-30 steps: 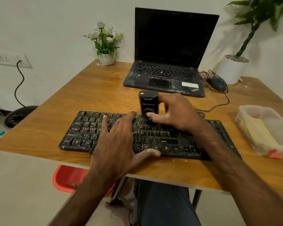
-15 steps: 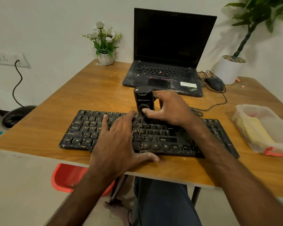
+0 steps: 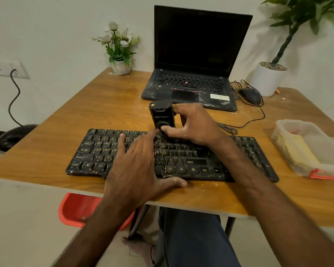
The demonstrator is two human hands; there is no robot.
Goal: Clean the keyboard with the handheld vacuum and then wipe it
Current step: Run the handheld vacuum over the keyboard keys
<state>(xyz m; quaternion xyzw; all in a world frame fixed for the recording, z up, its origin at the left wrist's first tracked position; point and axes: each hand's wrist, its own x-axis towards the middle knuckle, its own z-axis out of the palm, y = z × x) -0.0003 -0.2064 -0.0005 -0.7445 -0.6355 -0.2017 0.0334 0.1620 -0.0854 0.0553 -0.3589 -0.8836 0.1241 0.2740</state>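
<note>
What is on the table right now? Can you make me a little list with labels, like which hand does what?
Tool: small black handheld vacuum, upright at the top key rows
Right hand: grips the vacuum
Left hand: flat on the speckled black keyboard
Cloth: yellow cloth in a clear plastic box, far right
Behind: open black laptop
Wiping: not started
</note>
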